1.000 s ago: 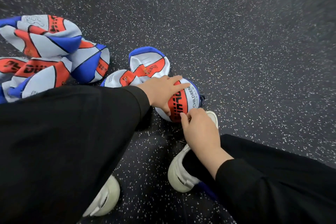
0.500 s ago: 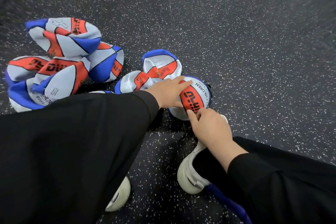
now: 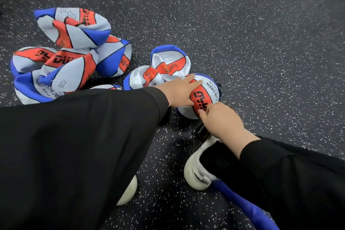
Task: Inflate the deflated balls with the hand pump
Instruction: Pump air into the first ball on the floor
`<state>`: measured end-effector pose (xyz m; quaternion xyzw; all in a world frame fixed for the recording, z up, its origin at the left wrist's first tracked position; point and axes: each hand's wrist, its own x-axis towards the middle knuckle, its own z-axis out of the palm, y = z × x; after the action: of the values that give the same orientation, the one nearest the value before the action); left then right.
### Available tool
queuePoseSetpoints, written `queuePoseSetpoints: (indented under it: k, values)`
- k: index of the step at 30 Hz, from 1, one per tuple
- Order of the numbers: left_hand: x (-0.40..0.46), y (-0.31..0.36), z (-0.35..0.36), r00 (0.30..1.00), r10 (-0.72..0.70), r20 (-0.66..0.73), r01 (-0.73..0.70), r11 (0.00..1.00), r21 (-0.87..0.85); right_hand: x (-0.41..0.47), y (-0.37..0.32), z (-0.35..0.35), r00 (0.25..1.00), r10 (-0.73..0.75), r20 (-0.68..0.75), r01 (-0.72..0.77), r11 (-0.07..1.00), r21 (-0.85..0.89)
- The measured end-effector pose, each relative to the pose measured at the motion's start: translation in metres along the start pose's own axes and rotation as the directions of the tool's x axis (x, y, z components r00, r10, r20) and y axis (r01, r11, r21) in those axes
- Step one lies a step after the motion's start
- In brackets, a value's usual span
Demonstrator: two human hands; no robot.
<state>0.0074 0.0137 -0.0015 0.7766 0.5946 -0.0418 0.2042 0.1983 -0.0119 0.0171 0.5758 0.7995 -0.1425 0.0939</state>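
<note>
So there's no bin or box here, everything just sits straight on the dark speckled floor [image 3: 261,43]. The ball being worked on [image 3: 201,95] is white, orange and blue with "CHILDREN" printed on it, lying about mid-floor right in front of a white shoe [image 3: 197,166]. It touches two crumpled deflated balls [image 3: 168,69] just behind it, and a bigger heap of flat balls [image 3: 71,52] is piled further toward the left edge of the floor. The left hand [image 3: 179,91] comes in from a wide black sleeve [image 3: 74,145] and lies flat over the top of the ball, fingers straight and pressing down on it, not wrapped around anything. The right hand [image 3: 220,119] is down at the near side of the ball with its fingertips [image 3: 200,113] bunched against the orange panel, looks like a pinch on something small there, but I can't tell what it is since the hand covers it. A second white shoe [image 3: 128,190] peeks out from under the left sleeve, mostly hidden. Something blue [image 3: 242,203] runs off the bottom edge near the right shoe, cut off, and I honestly can't make out what it is.
</note>
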Motion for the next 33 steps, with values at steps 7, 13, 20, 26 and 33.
queuePoseSetpoints:
  k: [7, 13, 20, 26, 33]
  values:
    - [-0.009, -0.016, -0.032, 0.997, -0.046, -0.066, 0.038, 0.992, -0.119, -0.021, 0.002, 0.009, 0.964, -0.208, -0.167, 0.209, 0.978, -0.013]
    - [-0.025, -0.038, -0.077, 0.969, -0.166, -0.181, 0.175, 0.984, 0.029, -0.016, -0.007, -0.035, 0.948, -0.124, -0.293, 0.138, 0.99, 0.029]
    - [-0.049, -0.087, -0.119, 0.988, -0.092, -0.124, 0.128, 0.935, 0.331, -0.013, -0.017, -0.105, 0.898, -0.184, -0.399, 0.213, 0.977, 0.028]
    - [-0.083, -0.1, -0.151, 0.997, 0.019, 0.079, -0.063, 0.795, 0.603, -0.007, -0.027, -0.072, 0.905, -0.202, -0.375, 0.223, 0.975, 0.013]
    - [-0.103, -0.093, -0.118, 0.973, 0.087, 0.213, -0.199, 0.786, 0.586, -0.017, -0.011, 0.013, 0.914, -0.251, -0.318, 0.233, 0.968, -0.096]
